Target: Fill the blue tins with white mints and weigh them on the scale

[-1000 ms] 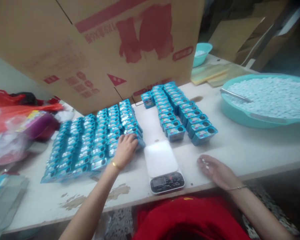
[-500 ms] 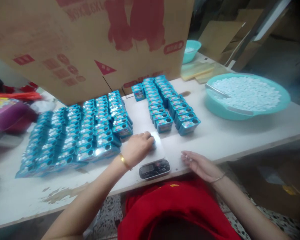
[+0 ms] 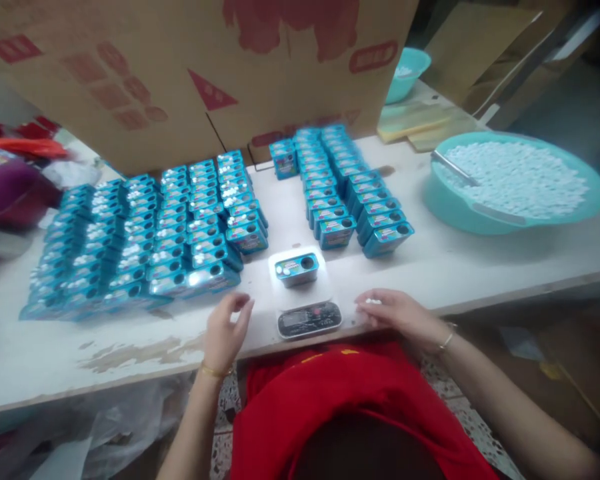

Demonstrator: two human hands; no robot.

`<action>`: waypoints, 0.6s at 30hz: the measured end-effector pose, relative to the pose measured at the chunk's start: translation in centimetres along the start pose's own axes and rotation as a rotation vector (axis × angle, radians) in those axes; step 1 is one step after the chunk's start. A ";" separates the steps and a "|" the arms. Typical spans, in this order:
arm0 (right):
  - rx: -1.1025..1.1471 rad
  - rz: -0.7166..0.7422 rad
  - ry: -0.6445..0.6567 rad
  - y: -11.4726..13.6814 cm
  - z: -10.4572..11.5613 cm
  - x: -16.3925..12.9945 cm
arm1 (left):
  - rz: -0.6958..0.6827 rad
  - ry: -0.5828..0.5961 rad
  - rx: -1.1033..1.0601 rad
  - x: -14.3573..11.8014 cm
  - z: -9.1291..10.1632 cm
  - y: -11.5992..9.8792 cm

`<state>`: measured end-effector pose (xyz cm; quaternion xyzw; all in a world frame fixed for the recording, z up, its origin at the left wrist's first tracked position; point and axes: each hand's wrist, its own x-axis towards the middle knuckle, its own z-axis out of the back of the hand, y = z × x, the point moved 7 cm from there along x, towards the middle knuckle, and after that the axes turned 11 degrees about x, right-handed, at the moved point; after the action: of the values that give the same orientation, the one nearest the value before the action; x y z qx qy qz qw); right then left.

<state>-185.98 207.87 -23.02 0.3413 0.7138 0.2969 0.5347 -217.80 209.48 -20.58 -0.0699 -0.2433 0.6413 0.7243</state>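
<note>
A small blue box (image 3: pixel 297 270) with a dark round hole and white pieces on its top rests on the white plate of a digital kitchen scale (image 3: pixel 309 320). My left hand (image 3: pixel 226 331) is off to the left of the scale, thumb and fingers apart, holding nothing. On the scale's other side, my right hand (image 3: pixel 397 315) is low over the table with its fingers curled around small white pellets (image 3: pixel 373 302). Rows of similar blue boxes (image 3: pixel 173 270) stand at the left, several with white pellets on top. Another group of blue boxes (image 3: pixel 336 231) stands behind the scale.
At the right, a turquoise basin (image 3: pixel 473 213) full of white pellets holds a metal scoop (image 3: pixel 455 168). A smaller turquoise bowl (image 3: pixel 414 67) is farther back. A large cardboard box (image 3: pixel 175 137) rises along the table's rear. The table's front edge runs close to my body.
My left hand has let go of the blue box on the scale and drawn back to the left. The right hand stays beside the scale. The view has tilted a little downward.
</note>
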 end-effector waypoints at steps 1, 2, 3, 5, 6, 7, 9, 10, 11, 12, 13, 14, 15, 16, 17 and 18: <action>-0.075 0.025 0.013 1.1 -0.5 0.2 | 0.032 0.028 -0.004 -0.9 -1.1 0.9; -0.140 0.055 0.030 2.3 -1.1 0.3 | 0.057 0.050 -0.013 -1.7 -2.0 1.6; -0.196 0.089 0.050 3.5 -1.7 0.5 | 0.073 0.064 -0.028 -2.3 -2.7 1.9; -0.287 0.153 0.101 5.8 -3.3 0.9 | 0.090 0.047 -0.067 -2.7 -3.1 1.9; -0.332 0.185 0.124 6.9 -4.0 1.2 | 0.091 0.010 -0.083 -2.6 -2.8 1.6; -0.382 0.217 0.147 8.0 -4.9 1.5 | 0.080 -0.039 -0.096 -2.3 -2.2 1.0; -0.512 0.288 0.181 9.8 -6.7 2.0 | 0.024 -0.151 -0.114 -1.4 -0.8 -0.5; -0.592 0.324 0.189 10.6 -7.6 2.2 | -0.017 -0.199 -0.116 -0.9 -0.1 -1.4; -0.683 0.366 0.188 11.4 -8.6 2.4 | -0.062 -0.235 -0.112 -0.3 0.4 -2.4; -0.778 0.413 0.181 12.0 -9.6 2.6 | -0.107 -0.261 -0.105 0.2 0.9 -3.3; -0.872 0.458 0.171 12.5 -10.5 2.7 | -0.149 -0.277 -0.093 0.6 1.2 -4.1; -0.962 0.498 0.158 12.9 -11.4 2.9 | -0.188 -0.286 -0.077 1.0 1.4 -4.8; -1.042 0.526 0.146 13.0 -12.1 3.0 | -0.223 -0.288 -0.059 1.4 1.5 -5.5; -1.109 0.545 0.137 13.0 -12.7 3.2 | -0.251 -0.286 -0.039 1.6 1.4 -6.0; -1.161 0.555 0.135 12.9 -13.2 3.5 | -0.269 -0.279 -0.016 1.9 1.4 -6.4; -1.198 0.563 0.136 12.7 -13.5 3.7 | -0.279 -0.270 0.013 2.2 1.2 -6.6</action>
<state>-197.56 217.55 -11.69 0.1393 0.3412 0.7914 0.4878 -212.29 210.18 -16.19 0.0557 -0.3415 0.5399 0.7673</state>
